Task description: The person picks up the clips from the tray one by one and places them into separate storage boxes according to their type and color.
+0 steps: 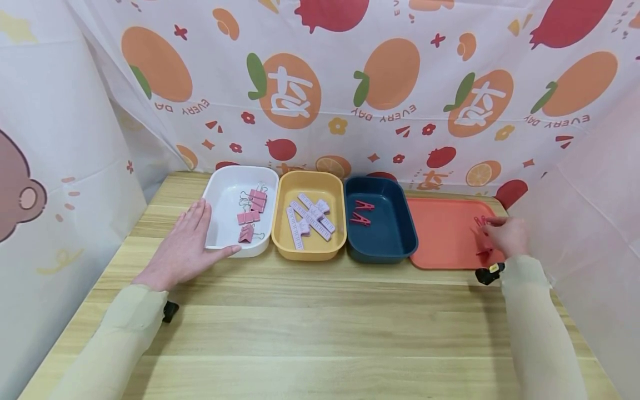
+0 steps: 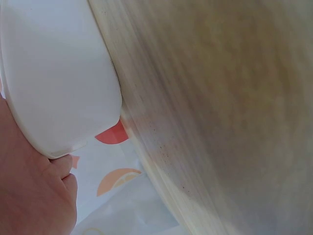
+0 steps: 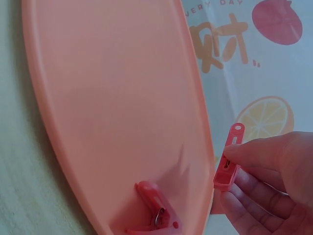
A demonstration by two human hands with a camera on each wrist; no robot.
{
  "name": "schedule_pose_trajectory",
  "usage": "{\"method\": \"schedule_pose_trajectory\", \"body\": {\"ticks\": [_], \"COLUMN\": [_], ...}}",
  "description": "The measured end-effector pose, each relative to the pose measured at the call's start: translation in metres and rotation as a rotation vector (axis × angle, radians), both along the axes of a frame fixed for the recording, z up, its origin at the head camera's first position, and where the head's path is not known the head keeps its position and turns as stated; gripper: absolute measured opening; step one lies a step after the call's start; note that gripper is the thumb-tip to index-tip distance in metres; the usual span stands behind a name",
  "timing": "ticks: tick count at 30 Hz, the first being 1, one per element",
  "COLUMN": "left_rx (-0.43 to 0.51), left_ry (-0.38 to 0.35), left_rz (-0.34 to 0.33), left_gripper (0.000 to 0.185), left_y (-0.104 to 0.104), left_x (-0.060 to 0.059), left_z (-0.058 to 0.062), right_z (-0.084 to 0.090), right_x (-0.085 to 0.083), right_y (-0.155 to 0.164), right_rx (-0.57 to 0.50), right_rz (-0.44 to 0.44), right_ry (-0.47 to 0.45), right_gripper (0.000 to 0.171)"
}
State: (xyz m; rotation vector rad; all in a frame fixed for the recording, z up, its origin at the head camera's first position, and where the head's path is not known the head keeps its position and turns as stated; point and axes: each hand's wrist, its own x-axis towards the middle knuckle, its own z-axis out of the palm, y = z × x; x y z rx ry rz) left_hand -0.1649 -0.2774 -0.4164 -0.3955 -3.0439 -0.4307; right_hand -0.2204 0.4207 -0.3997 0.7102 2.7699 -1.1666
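At the right of the frame the right hand [image 3: 274,186] pinches a small pink clothes peg [image 3: 229,161] over the orange tray [image 3: 112,98], judged light, rigid, slippery plastic best held mid-body, while the left hand [image 1: 187,241] rests flat beside the white bin [image 1: 225,200].

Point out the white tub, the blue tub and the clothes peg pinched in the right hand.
white tub [image 1: 225,191]: head view, bare inside floor.
blue tub [image 1: 395,230]: head view, bare inside floor.
clothes peg [image 3: 229,164]: right wrist view, middle of its pink body.
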Motion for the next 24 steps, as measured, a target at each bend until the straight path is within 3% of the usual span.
{"method": "schedule_pose_trajectory", "body": {"ticks": [14, 24], "left_rx": [0.001, -0.001], "left_ry": [0.000, -0.004], "left_rz": [0.006, 0.009], "left_gripper": [0.121, 0.122], "left_y": [0.001, 0.000], "left_x": [0.000, 0.000], "left_z": [0.000, -0.002], "right_z": [0.007, 0.011], "right_x": [0.001, 0.000], "right_y": [-0.016, -0.024], "right_rx": [0.056, 0.082], "right_rz": [0.052, 0.061], "right_ry": [0.074, 0.078], "right_gripper": [0.045, 0.045]}}
